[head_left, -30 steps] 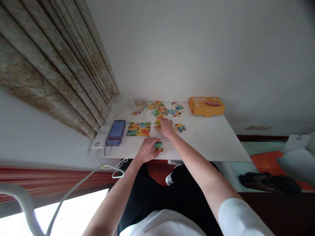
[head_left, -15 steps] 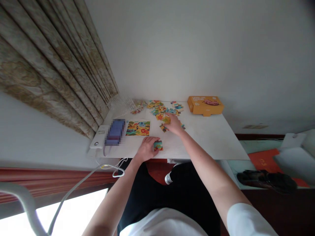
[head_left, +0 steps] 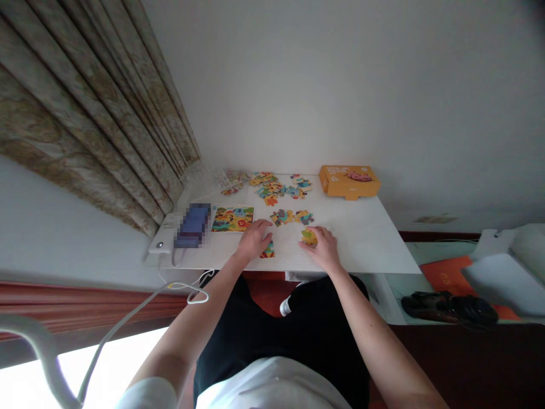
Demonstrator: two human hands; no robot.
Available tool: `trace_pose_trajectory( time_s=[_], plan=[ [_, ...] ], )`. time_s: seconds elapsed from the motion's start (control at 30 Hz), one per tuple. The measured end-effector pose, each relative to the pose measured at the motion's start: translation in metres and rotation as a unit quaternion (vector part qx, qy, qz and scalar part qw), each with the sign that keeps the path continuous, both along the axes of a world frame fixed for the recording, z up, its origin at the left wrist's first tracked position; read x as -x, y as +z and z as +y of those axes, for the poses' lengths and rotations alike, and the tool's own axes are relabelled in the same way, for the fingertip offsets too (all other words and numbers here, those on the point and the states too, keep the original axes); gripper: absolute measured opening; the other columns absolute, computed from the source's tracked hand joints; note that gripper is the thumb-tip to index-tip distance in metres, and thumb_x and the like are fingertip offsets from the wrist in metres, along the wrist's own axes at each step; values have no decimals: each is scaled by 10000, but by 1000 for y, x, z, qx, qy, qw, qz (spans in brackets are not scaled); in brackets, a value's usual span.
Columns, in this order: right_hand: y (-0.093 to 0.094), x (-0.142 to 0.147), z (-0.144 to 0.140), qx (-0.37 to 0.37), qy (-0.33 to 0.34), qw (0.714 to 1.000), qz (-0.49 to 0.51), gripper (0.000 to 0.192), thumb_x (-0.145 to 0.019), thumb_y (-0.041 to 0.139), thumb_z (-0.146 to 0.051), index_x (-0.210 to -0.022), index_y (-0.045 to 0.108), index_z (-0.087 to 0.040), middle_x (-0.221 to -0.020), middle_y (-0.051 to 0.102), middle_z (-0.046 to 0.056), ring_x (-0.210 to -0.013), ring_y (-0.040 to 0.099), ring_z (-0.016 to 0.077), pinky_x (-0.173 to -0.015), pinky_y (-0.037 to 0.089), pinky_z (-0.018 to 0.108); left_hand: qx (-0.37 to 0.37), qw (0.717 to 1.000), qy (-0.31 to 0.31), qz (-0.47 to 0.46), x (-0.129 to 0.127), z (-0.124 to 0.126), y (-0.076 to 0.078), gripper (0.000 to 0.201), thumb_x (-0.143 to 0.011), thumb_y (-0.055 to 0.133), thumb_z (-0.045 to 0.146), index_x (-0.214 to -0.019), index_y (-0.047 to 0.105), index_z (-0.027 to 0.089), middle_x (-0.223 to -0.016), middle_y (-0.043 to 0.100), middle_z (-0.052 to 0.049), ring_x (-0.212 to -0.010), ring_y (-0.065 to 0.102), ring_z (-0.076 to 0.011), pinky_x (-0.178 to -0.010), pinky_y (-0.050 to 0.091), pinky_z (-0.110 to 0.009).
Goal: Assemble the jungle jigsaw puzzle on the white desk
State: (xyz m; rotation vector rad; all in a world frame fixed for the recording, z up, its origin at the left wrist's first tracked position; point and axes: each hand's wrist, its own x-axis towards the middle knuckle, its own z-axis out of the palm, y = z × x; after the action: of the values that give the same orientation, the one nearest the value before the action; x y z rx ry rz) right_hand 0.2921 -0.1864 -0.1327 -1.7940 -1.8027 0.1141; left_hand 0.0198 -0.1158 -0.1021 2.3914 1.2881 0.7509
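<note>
My right hand (head_left: pixel 324 250) pinches a yellow and green puzzle piece (head_left: pixel 309 237) between thumb and fingers, close to the table's front. My left hand (head_left: pixel 254 238) is open, thumb and fingers apart, beside and partly over a colourful assembled bit of puzzle (head_left: pixel 268 250). Just above the hands lie two small groups of loose pieces, one on the left (head_left: pixel 283 217) and one on the right (head_left: pixel 305 217). The picture card (head_left: pixel 232 219) with a lion and elephant lies left, partly touched or overlapped by my left fingers; which, I cannot tell.
More loose puzzle pieces (head_left: pixel 268 184) are heaped toward the wall. An orange puzzle box (head_left: pixel 351 182) stands at the back right. Clear plastic packaging (head_left: pixel 206 177) sits at the back left. A pixelated blue object (head_left: pixel 193 225) rests on the left, with a white cable (head_left: pixel 145 309) near the edge.
My right hand has come back from the loose pieces toward the front with the yellow and green piece. My left hand has shifted slightly up and its fingers have opened.
</note>
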Motion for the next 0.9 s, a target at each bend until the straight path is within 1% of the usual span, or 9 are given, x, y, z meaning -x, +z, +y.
trace_pose_trajectory(
  time_s=[0.13, 0.2, 0.3, 0.4, 0.5, 0.6, 0.73, 0.83, 0.9],
  plan=[
    [5, 4, 0, 5, -12, 1000, -28, 514, -894, 720, -477, -1330, 642, -216, -1230, 669, 132, -1082, 593, 321, -912, 438, 433, 30, 995, 32, 90, -33, 31, 17, 407, -915, 690, 271, -1313, 633, 213, -1366, 661, -127, -1298, 603, -304, -1139, 457, -448],
    [7, 4, 0, 7, -25, 999, -31, 499, -904, 705, -469, -1330, 642, -217, -1198, 670, 129, -1070, 586, 317, -904, 428, 421, 54, 991, 21, 122, -47, 44, 22, 490, -898, 725, 328, -1359, 607, 211, -1441, 624, -135, -1369, 556, -319, -1165, 423, -453],
    [9, 5, 0, 14, -47, 998, -34, 450, -916, 674, -441, -1303, 654, -212, -1154, 668, 126, -1060, 574, 314, -893, 412, 411, 87, 984, -3, 156, -62, 57, 24, 544, -895, 721, 322, -1409, 574, 222, -1498, 595, -125, -1413, 526, -317, -1195, 376, -470],
    [11, 7, 0, 19, -73, 997, -33, 407, -922, 646, -430, -1259, 667, -204, -1117, 662, 124, -1051, 563, 314, -883, 401, 409, 103, 979, -7, 175, -68, 68, 24, 534, -894, 712, 306, -1407, 583, 234, -1478, 615, -119, -1390, 551, -311, -1194, 368, -476],
    [12, 8, 1, 22, -80, 996, -28, 393, -920, 636, -432, -1240, 672, -205, -1109, 656, 127, -1051, 557, 318, -881, 405, 416, 91, 981, 1, 171, -71, 73, 25, 577, -838, 771, 322, -1380, 613, 201, -1367, 676, -142, -1312, 603, -334, -1164, 399, -469],
    [12, 8, 2, 10, -81, 997, -9, 383, -925, 630, -445, -1219, 680, -205, -1114, 656, 134, -1051, 563, 326, -886, 427, 434, 31, 992, 14, 121, -71, 68, 25, 587, -791, 807, 283, -1343, 640, 170, -1271, 709, -159, -1246, 633, -351, -1136, 425, -474],
    [8, 1, 2, -37, -80, 995, 53, 337, -947, 600, -457, -1155, 691, -208, -1123, 677, 140, -1051, 578, 324, -932, 454, 463, -52, 998, -7, 38, -65, 43, 22, 523, -811, 786, 251, -1312, 643, 205, -1237, 719, -125, -1205, 644, -331, -1143, 416, -514],
    [4, -6, 9, -59, -74, 991, 94, 308, -958, 583, -441, -1128, 686, -206, -1146, 698, 148, -1075, 591, 322, -978, 465, 481, -60, 998, -23, 18, -56, 22, 18, 498, -831, 765, 235, -1309, 627, 224, -1271, 710, -117, -1202, 648, -313, -1143, 421, -519],
    [4, -10, 19, -55, -61, 992, 100, 317, -955, 586, -427, -1160, 676, -202, -1189, 704, 153, -1120, 596, 325, -1004, 467, 491, -60, 998, -29, 9, -50, 11, 17, 508, -830, 760, 215, -1317, 614, 216, -1338, 684, -133, -1246, 633, -317, -1138, 431, -517]
  ],
)
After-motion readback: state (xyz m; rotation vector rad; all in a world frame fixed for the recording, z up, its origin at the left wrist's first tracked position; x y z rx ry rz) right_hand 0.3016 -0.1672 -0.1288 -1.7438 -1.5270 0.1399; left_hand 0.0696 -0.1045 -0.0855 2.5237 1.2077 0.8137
